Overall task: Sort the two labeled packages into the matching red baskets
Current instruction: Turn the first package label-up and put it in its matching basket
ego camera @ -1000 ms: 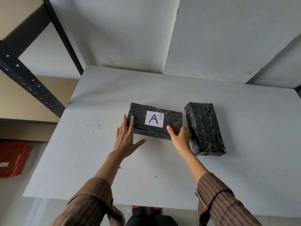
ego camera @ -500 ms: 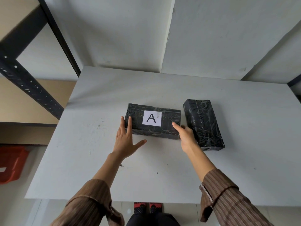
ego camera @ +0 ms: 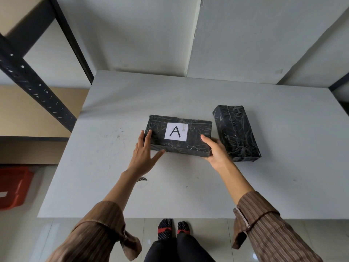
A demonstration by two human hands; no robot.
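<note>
A black wrapped package with a white "A" label (ego camera: 196,132) lies across the middle of the grey table (ego camera: 105,188). My right hand (ego camera: 217,153) grips its right front corner, thumb on top and fingers under the edge. My left hand (ego camera: 144,157) rests against the package's left end with spread fingers and the thumb at the front edge. A second black package (ego camera: 237,132) lies lengthwise just to the right, with no label showing. Part of a red basket (ego camera: 14,186) sits on the floor at far left.
A black metal shelf rack (ego camera: 34,87) with wooden boards stands to the left of the table. Grey wall panels close off the back. My feet (ego camera: 173,228) stand at the table's near edge on a tiled floor.
My right hand has slid from between the two packages onto the A package's right front corner and closed on it. My left hand has moved up against the left end.
</note>
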